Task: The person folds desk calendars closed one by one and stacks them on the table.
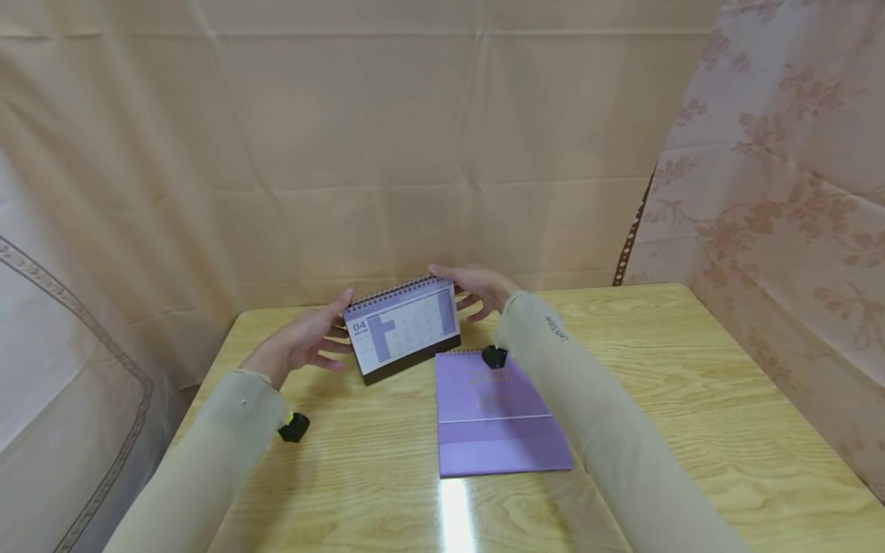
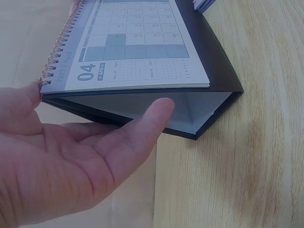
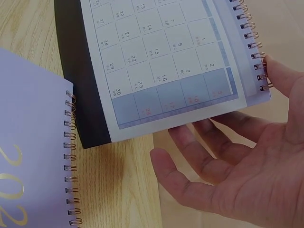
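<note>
A desk calendar [image 1: 413,329] with a dark base stands tent-shaped near the back of the table, its page marked 04. My left hand [image 1: 302,340] holds its left end, the thumb by the spiral binding and fingers behind. In the left wrist view the calendar's open triangular side [image 2: 190,109] shows beside a fingertip. At the right end, my right hand [image 1: 484,289] grips the top corner, thumb at the coil. Its other fingers spread behind and beside the page in the right wrist view; part of them is hidden by the calendar.
A purple spiral-bound calendar [image 1: 484,453] with gold numerals lies flat on the wooden table [image 1: 657,369], in front of the standing one and under my right forearm. Beige cloth [image 1: 415,153] hangs behind the table, and patterned cloth [image 1: 795,192] hangs at the right.
</note>
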The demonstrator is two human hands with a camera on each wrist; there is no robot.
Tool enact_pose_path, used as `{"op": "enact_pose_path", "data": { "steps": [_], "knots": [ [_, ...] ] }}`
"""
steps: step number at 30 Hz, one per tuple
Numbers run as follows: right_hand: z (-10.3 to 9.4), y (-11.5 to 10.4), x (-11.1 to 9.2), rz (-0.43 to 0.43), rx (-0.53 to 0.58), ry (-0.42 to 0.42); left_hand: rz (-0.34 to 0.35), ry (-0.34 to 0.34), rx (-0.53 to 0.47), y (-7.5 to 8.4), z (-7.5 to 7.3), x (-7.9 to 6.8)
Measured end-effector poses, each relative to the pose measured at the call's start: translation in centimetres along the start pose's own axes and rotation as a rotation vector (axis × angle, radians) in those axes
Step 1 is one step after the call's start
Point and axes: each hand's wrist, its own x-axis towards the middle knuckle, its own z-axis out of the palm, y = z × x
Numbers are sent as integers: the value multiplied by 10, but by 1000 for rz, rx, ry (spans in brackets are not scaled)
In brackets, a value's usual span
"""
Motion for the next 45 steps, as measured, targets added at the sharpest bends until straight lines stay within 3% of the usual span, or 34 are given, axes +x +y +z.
{"op": "enact_pose_path", "data": {
  "steps": [17,45],
  "knots": [
    [1,3,0,-7,56,-12,-16,5,3,-1,0,0],
    [-2,2,1,26,50,-17,-10,11,-3,0,2,-1]
  ]
}}
